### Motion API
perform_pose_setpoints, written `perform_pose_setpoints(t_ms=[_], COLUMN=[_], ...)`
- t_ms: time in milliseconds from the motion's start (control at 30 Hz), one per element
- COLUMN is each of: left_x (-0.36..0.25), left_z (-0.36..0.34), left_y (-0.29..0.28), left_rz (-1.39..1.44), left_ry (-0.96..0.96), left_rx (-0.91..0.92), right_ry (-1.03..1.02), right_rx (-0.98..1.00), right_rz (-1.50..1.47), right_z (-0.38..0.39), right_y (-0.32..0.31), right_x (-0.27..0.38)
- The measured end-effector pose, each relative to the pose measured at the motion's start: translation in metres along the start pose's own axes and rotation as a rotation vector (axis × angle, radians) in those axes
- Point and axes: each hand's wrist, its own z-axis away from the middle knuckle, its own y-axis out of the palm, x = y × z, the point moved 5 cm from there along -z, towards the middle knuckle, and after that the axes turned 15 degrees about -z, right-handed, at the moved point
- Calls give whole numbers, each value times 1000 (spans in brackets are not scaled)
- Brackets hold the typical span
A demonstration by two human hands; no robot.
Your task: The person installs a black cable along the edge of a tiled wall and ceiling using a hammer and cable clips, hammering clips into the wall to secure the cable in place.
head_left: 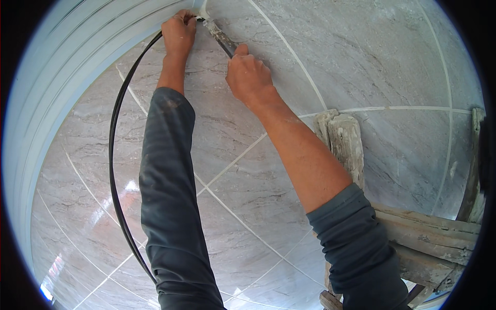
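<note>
At the top of the view, my left hand [178, 35] is raised to the corner where the tiled wall meets a ribbed white panel. Its fingers are closed around the end of a black cable [111, 150], which bows down on the left and passes behind my left sleeve. Just right of it, my right hand [249, 75] is wrapped around a dark-shafted hand tool [219, 37] crusted with whitish plaster. The tool's far end points up-left, close to my left fingertips. Its exact kind is not clear, and the small spot between hand and tool is hard to make out.
Grey marbled tiles [248, 170] with pale grout lines fill most of the view. The ribbed white panel [57, 67] curves along the left. Rough, weathered wooden beams [429, 232] stand at the lower right, with an upright post [347, 144] beside my right forearm.
</note>
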Motion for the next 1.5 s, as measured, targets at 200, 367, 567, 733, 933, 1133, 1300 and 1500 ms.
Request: perform_pose_setpoints(t_ms=[200, 367, 567, 733, 933, 1133, 1300, 1500], left_x=[0, 1, -8, 2, 9, 18, 16, 15], left_z=[1, -5, -12, -9, -14, -14, -17, -16], left_y=[1, 0, 8, 14, 20, 20, 14, 12], left_rz=[27, -13, -122, -5, 43, 0, 60, 87], left_ry=[-63, -61, 59, 108, 62, 46, -96, -127], left_rx=[-56, 18, 27, -5, 69, 51, 198, 203], right_ry=[20, 43, 58, 162, 244, 258, 212, 211], right_rx=[17, 19, 31, 77, 79, 41, 30, 48], right_rz=[-22, -45, -77, -175, -313, -336, -402, -382], right_z=[1, 1, -2, 1, 6, 7, 4, 5], right_y=[0, 0, 0, -11, -14, -19, -20, -18], right_x=[2, 1, 3, 5, -6, -1, 2, 5])
